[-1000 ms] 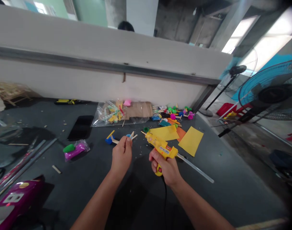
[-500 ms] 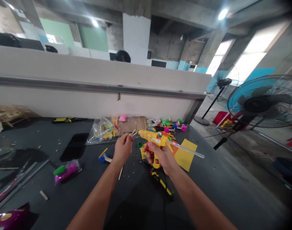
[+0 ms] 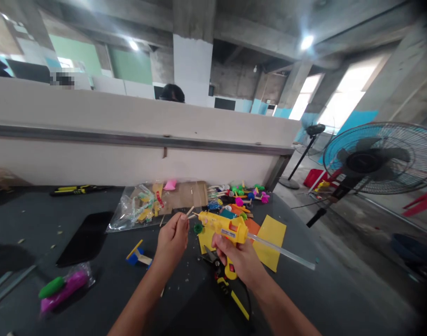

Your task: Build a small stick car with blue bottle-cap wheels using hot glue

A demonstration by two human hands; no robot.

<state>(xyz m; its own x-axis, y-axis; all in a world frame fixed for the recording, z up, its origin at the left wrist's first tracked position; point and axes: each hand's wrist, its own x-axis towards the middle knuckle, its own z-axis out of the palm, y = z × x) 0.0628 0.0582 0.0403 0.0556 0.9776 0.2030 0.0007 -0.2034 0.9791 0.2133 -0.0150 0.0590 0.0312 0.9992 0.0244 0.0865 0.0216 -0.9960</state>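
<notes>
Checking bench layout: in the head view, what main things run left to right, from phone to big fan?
Phone → blue-and-yellow piece → left hand → thin sticks pinched in it → glue gun gripped by the right hand → big fan.

The scene is viewed by one head-worn camera — faced forward and slightly down — with the left hand and right hand framed near, the surface below, the white partition beyond.
</notes>
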